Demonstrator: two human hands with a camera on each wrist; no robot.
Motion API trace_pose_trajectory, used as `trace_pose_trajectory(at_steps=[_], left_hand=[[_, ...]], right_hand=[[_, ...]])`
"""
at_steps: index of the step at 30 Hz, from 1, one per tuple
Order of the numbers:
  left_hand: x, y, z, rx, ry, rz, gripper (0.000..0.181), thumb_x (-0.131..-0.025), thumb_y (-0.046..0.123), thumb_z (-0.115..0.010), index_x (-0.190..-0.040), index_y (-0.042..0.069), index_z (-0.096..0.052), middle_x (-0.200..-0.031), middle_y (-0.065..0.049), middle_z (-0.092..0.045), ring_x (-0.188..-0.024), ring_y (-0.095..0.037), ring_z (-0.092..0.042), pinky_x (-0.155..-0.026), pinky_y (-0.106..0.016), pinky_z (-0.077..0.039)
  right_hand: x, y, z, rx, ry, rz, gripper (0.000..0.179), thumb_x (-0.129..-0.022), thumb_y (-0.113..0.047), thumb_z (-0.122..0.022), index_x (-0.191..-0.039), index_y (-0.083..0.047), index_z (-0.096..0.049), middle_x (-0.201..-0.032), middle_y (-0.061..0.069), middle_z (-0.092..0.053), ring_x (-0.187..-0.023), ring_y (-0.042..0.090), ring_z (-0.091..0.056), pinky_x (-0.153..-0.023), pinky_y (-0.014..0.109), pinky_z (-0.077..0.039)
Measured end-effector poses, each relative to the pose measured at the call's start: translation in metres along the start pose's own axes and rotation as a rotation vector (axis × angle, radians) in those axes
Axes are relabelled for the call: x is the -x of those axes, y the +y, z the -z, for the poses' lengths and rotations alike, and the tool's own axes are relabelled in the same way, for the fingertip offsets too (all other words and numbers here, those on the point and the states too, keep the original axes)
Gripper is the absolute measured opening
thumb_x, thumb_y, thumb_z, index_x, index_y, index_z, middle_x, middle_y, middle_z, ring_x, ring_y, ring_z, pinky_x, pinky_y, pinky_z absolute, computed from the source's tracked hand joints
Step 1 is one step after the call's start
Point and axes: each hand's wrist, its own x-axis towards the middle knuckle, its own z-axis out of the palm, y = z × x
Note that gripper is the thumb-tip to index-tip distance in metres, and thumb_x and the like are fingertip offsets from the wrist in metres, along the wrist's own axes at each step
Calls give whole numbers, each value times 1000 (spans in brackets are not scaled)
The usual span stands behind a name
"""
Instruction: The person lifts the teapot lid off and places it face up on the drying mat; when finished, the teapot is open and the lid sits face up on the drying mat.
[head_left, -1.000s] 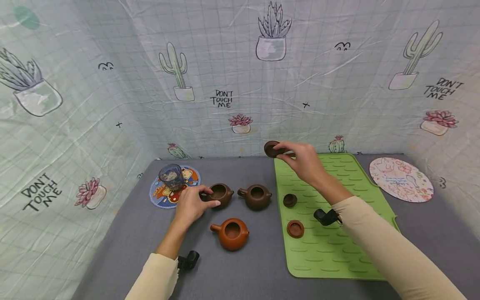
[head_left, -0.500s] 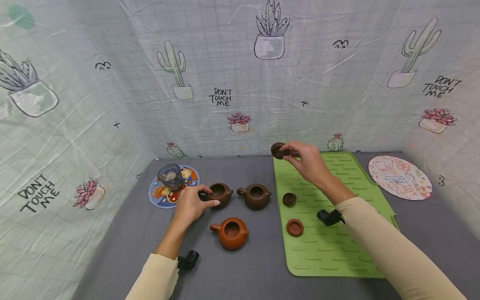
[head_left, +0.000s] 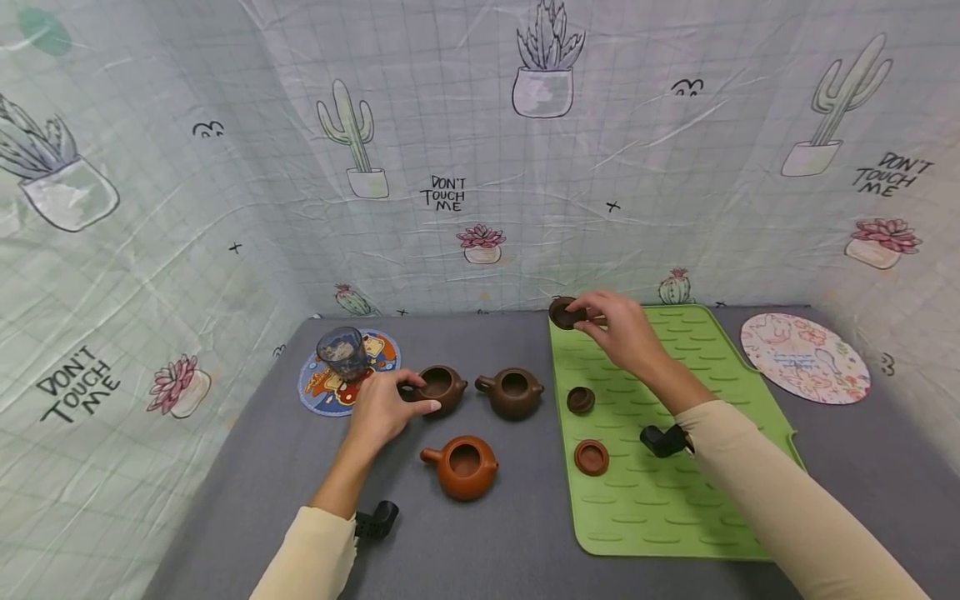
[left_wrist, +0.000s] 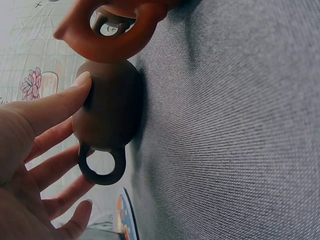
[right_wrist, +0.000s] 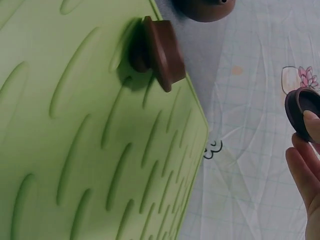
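Observation:
My left hand (head_left: 382, 410) holds a dark brown teapot (head_left: 444, 392) by its sides, thumb nearest me. In the left wrist view the thumb (left_wrist: 75, 95) presses its wall and the ring handle (left_wrist: 102, 172) points towards the fingers. A second brown teapot (head_left: 517, 404) stands just right of it, and an orange-brown teapot (head_left: 467, 483) stands in front. All three are lidless. My right hand (head_left: 618, 329) pinches a dark brown lid (head_left: 564, 314), hollow side showing, at the green mat's far left corner; in the right wrist view that lid (right_wrist: 295, 112) appears above the mat.
On the green mat (head_left: 675, 508) lie a brown lid (head_left: 581, 400) and a reddish-brown lid (head_left: 592, 457), both hollow side up. A glass (head_left: 342, 354) stands on a colourful round coaster (head_left: 315, 396) at the back left. A pink floral disc (head_left: 806, 358) lies at the right.
My right hand has moved to the right and lower with the dark brown lid, towards the mat's far left corner. The left hand has stayed on the brown teapot.

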Motion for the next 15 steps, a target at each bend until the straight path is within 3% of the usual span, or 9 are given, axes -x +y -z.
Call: trace_pose_trajectory(at_steps=[15], left_hand=[[0,0,0,2,2,3,35,-72,37,-92,-99,19,-79,-111,-10,-78,-112,-38,-66,-100,-52,-49]], right_hand=[[6,15,-7,1,-117,-76,29,-90,0,-74,-118,-5,-71,-123,18,-70,-103,37,-74,-86,46,-63]])
